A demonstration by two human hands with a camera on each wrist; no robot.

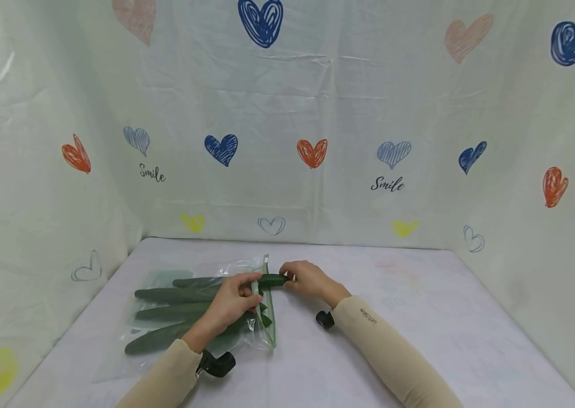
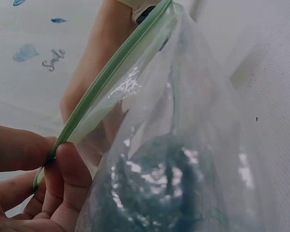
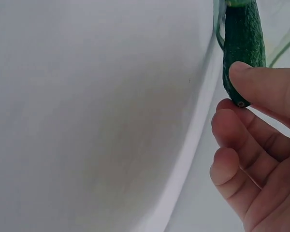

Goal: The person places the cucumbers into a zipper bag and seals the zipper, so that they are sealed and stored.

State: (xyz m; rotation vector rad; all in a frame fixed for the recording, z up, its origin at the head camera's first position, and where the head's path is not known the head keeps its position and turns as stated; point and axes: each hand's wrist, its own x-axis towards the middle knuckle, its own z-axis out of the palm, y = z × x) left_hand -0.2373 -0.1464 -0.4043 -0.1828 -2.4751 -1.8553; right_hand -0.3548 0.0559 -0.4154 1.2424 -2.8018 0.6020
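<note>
A clear zip bag [image 1: 136, 334] with a green zip edge lies on the table, its mouth facing right. Inside it are several cucumbers [image 1: 172, 313] lying side by side. My left hand [image 1: 229, 300] pinches the green edge [image 2: 94, 89] between thumb and fingers, and the bag's mouth stands apart there. At the far side of the mouth, one cucumber [image 3: 244, 43] sticks out past the edge. My right hand [image 1: 309, 280] holds its end, thumb on top and fingers below. Most of that cucumber is inside the bag, behind the film.
The table [image 1: 369, 362] has a white cover. Behind it hangs a white curtain [image 1: 343, 113] printed with hearts. A small black camera [image 1: 218, 364] sits at the left wrist, another black camera [image 1: 324, 319] at the right.
</note>
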